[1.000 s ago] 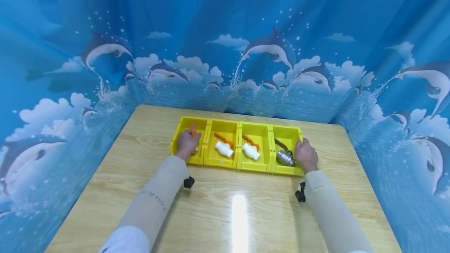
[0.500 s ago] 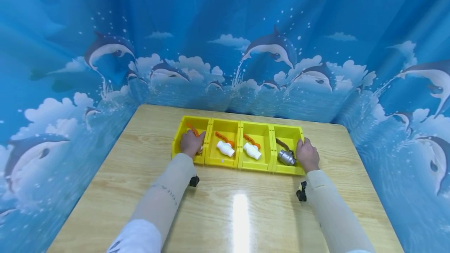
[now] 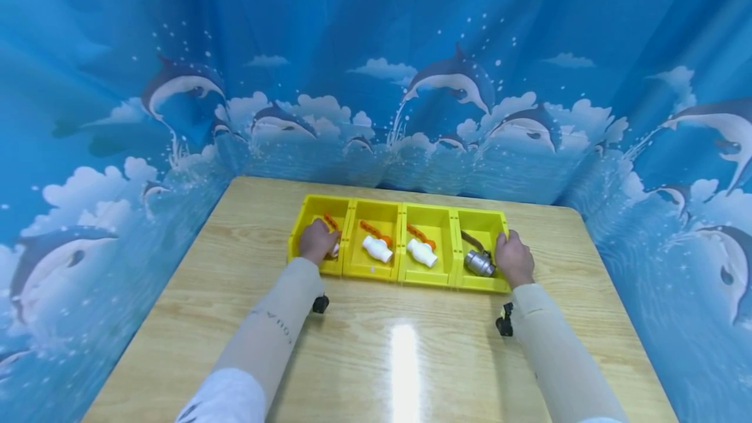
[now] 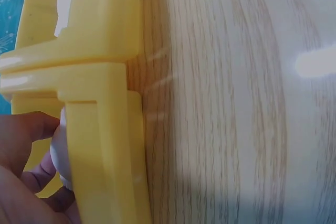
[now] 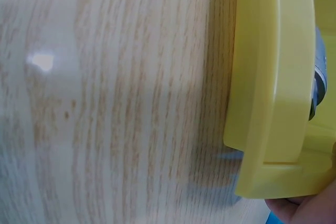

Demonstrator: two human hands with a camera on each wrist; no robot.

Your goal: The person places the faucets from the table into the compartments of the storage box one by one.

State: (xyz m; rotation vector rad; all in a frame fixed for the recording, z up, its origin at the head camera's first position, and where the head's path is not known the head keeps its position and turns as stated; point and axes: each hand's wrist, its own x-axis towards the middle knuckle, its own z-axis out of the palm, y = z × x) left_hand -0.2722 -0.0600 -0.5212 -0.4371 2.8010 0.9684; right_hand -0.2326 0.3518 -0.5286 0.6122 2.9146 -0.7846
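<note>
My left hand reaches into the leftmost compartment of a row of joined yellow bins. Its thumb and fingers pinch a white ball valve, whose orange handle shows just beyond the hand; most of the valve is hidden. At the other end, my right hand grips the side wall of the rightmost bin, thumb inside and fingers outside. Near it lies a metal ball valve with a dark handle. Two more white ball valves with orange handles, one and another, lie in the middle bins.
The bins stand on a wood-grain table, towards its far edge. A blue dolphin-print curtain closes off the back and both sides. A bright light reflection falls on the tabletop in front.
My left hand shifted right, then slightly back left, within its compartment. The orange handle there swung from upright to left-leaning, and now sits further right. My right hand keeps its grip on the bin.
</note>
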